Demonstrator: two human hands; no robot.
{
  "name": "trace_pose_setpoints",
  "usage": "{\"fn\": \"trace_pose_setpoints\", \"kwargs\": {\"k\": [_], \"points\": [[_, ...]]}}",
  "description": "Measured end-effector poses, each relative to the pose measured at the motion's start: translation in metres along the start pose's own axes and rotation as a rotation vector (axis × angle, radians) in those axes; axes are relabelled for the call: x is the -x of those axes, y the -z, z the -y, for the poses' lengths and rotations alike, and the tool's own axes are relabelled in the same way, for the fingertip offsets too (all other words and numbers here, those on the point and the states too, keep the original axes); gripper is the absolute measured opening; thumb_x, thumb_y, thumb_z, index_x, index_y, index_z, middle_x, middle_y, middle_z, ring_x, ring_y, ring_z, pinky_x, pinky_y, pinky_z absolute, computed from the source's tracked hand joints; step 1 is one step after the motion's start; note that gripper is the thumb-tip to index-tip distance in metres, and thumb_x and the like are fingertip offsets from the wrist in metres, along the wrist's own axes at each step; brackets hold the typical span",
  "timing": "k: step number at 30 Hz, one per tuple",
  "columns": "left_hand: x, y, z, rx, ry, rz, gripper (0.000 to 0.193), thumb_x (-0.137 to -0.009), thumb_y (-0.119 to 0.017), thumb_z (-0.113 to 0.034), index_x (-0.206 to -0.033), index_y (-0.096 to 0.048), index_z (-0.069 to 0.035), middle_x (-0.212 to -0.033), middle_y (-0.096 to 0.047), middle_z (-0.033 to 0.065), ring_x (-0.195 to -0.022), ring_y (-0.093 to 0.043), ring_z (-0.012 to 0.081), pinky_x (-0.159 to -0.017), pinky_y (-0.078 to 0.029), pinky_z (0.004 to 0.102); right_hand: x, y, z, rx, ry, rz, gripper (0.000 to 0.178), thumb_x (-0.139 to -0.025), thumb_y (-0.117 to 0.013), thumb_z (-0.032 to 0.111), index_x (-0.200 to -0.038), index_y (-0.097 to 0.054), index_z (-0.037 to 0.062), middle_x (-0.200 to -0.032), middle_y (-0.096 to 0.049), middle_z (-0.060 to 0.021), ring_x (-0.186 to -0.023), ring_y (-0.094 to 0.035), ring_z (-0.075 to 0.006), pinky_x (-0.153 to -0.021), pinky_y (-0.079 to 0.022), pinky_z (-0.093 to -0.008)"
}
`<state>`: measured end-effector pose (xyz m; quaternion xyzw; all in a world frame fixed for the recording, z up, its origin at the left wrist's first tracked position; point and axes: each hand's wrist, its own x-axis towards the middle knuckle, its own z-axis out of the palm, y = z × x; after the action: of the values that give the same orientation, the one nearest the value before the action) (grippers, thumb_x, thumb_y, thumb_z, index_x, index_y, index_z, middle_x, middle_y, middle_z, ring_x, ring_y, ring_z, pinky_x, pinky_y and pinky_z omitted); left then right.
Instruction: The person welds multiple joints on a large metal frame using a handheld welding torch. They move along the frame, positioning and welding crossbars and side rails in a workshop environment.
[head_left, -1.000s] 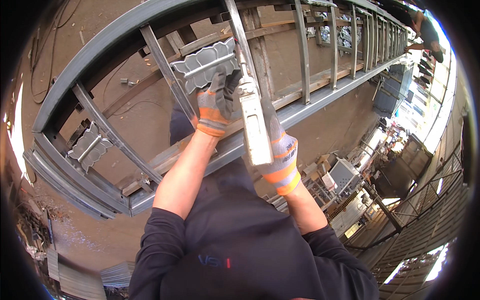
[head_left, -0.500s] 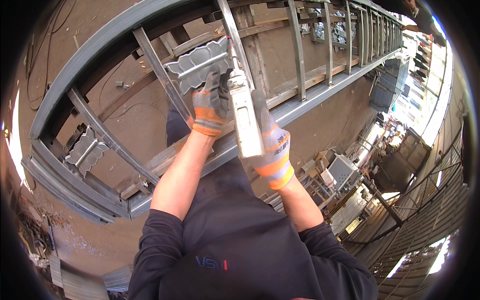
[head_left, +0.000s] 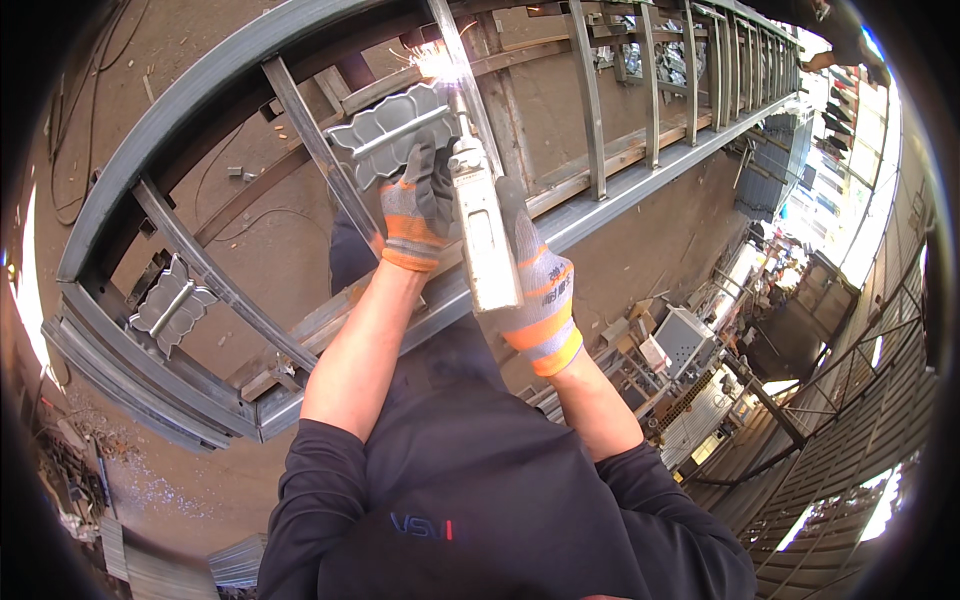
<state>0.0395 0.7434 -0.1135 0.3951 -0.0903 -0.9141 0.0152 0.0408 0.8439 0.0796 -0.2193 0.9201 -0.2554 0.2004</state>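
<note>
Leaf plate (head_left: 392, 132) on gate frame (head_left: 600, 205), left of tool (head_left: 483, 235).

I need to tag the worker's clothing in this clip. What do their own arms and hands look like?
Both hands wear grey knit gloves: the left hand has a plain orange cuff, the right hand a cuff banded orange and yellow. The forearms are bare. Dark navy sleeves are pushed up to the elbows, and the shirt has a small chest marking.

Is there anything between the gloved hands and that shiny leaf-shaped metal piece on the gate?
Nothing visible. The left hand, in a grey and orange glove, lies right on the grey leaf-shaped metal ornament. The right hand holds a pale boxy tool reaching to the bright sparks at the ornament's upper edge.
</note>
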Motion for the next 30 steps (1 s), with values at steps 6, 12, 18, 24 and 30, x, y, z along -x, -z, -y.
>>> {"fn": "trace_pose_setpoints", "kwargs": {"k": [6, 12, 18, 24, 30], "points": [[-0.007, 0.006, 0.007, 0.107, -0.002, -0.019, 0.038, -0.109, -0.066, -0.043, -0.115, -0.074, -0.006, -0.095, -0.078, 0.0066, -0.079, -0.075, 0.018, -0.068, -0.063, 0.0336, 0.0, 0.004, 0.003, -0.048, -0.079, 0.028, 0.036, -0.09, -0.075, 0.006, -0.125, -0.07, 0.0036, -0.104, -0.076, -0.0131, -0.087, -0.075, -0.0314, -0.074, -0.059, -0.0386], [-0.01, 0.011, 0.008, 0.093, -0.039, 0.044, 0.034, -0.108, -0.07, -0.04, -0.118, -0.073, -0.007, -0.097, -0.078, 0.008, -0.081, -0.076, 0.02, -0.069, -0.064, 0.0357, -0.002, 0.006, 0.005, -0.073, -0.081, 0.016, 0.038, -0.088, -0.075, 0.005, -0.126, -0.07, 0.0039, -0.102, -0.076, -0.013, -0.086, -0.075, -0.0314, -0.074, -0.059, -0.0381], [-0.009, 0.009, 0.009, 0.114, -0.018, -0.018, 0.032, -0.107, -0.072, -0.037, -0.12, -0.073, -0.007, -0.099, -0.078, 0.0082, -0.082, -0.076, 0.0198, -0.071, -0.065, 0.0351, -0.002, 0.008, 0.005, -0.046, -0.072, 0.021, 0.038, -0.086, -0.076, 0.005, -0.124, -0.073, 0.0057, -0.104, -0.075, -0.0119, -0.086, -0.074, -0.0314, -0.073, -0.059, -0.0385], [-0.009, 0.009, 0.008, 0.074, -0.033, 0.003, 0.038, -0.109, -0.067, -0.043, -0.119, -0.074, -0.007, -0.104, -0.077, 0.0072, -0.089, -0.074, 0.0168, -0.076, -0.062, 0.0321, -0.003, 0.008, 0.002, 0.017, -0.024, 0.021, 0.039, -0.084, -0.077, 0.005, -0.123, -0.074, 0.0064, -0.108, -0.074, -0.0112, -0.088, -0.074, -0.0322, -0.072, -0.058, -0.0393], [-0.004, 0.005, 0.001, -0.056, -0.027, 0.006, 0.042, -0.108, -0.068, -0.047, -0.118, -0.074, -0.006, -0.103, -0.076, 0.0053, -0.088, -0.072, 0.0145, -0.074, -0.06, 0.0309, -0.003, 0.009, 0.004, -0.011, -0.042, 0.017, 0.039, -0.084, -0.077, 0.005, -0.122, -0.074, 0.0067, -0.106, -0.075, -0.0108, -0.086, -0.074, -0.0318, -0.071, -0.058, -0.0393]]}}
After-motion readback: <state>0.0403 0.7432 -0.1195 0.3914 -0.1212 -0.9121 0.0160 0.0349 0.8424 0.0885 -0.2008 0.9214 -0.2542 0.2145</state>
